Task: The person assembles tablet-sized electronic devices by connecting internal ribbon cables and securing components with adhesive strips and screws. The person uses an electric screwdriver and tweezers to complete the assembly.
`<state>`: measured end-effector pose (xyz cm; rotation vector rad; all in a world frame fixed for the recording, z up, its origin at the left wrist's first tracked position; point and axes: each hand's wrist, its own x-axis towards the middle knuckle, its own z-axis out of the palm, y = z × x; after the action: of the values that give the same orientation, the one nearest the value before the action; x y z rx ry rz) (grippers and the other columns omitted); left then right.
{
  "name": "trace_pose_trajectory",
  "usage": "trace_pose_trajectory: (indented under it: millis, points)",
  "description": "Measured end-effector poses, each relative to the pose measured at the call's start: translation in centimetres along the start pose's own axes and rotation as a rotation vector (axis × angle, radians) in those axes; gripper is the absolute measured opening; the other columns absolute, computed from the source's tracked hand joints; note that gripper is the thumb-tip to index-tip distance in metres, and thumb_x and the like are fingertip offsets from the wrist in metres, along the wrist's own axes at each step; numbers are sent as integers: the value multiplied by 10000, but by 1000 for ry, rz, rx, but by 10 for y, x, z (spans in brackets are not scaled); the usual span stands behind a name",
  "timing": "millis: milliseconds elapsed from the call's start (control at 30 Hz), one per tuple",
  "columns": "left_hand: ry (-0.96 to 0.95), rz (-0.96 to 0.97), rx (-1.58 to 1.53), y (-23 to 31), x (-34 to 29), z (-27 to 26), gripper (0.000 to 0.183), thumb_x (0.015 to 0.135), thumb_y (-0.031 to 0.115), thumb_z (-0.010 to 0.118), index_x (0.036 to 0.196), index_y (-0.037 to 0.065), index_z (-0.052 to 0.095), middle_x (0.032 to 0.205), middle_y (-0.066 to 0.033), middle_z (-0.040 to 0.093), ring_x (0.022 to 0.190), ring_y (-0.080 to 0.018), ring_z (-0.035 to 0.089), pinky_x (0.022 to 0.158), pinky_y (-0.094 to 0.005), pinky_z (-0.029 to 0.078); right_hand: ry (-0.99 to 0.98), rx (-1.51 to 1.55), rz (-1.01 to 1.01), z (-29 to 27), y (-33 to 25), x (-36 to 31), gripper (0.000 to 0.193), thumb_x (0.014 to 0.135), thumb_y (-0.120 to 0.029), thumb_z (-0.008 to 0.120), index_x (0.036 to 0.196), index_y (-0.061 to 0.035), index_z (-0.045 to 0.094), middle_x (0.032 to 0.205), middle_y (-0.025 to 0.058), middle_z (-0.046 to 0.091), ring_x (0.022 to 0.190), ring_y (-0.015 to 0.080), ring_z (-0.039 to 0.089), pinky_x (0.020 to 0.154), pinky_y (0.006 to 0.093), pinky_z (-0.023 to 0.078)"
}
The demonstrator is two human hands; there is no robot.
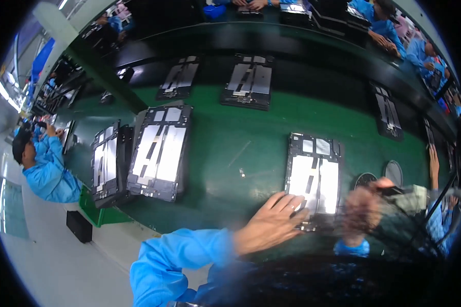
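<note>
Head view: opened tablet (314, 176) near tabletop's (220, 153) person-side edge; left hand (274, 221) spread on it; right hand (362, 209) blurred, cannot tell grip. Probably light, stiff, fragile; better hold by sides.

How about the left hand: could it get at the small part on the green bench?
Probably yes: the left hand is on a device, but nothing visible stands between hand and small part.

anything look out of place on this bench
One thing, perhaps: a small pale piece lies alone on the green bench, apart from the opened tablet under the left hand. I see no obvious spill.
</note>
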<state>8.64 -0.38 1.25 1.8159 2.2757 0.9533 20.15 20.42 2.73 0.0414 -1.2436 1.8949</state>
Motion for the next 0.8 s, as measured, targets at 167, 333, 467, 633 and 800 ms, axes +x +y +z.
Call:
trace_pose_trajectory:
  millis: [167,333,467,633,800]
  points:
    - [150,-20,340,-64,98,22,540,908,350,681,1320,26,549,1394,-192,513,1299,-362,487,1149,-535,346,61,-14,-45,-28,-51,37,359,1053,-241,517,1357,-86,407,691,-42,337,504,58,319,444,238,304]
    - [213,-47,280,-158,192,16,443,910,320,693,1248,53,587,1368,-158,545,1295,-360,498,1072,-537,401,153,6,2,-31,-43,39,449,1024,-249,560,1388,-48,393,704,-33,361,541,71,358,469,257,332]
    - [280,-132,297,-194,179,-53,748,669,403,892,1294,136,580,1398,-202,452,1299,-419,422,1070,-694,326,263,-72,27,-49,-54,46,542,966,-226,611,1395,15,383,717,-23,398,554,84,370,495,272,327]
    - [298,-730,198,-304,103,-84,1095,581,464,952,1518,263,424,1533,-281,353,1397,-432,398,1111,-554,357,174,-71,-14,-78,-66,48,468,1000,-214,565,1371,36,429,688,-18,400,546,82,381,516,264,333]
    - [399,-646,313,-264,108,-79,934,664,363,934,1456,101,514,1500,-255,418,1302,-395,516,1089,-384,434,213,-48,13,-92,-67,40,408,1031,-209,536,1352,38,484,679,-14,403,541,80,384,526,259,339]
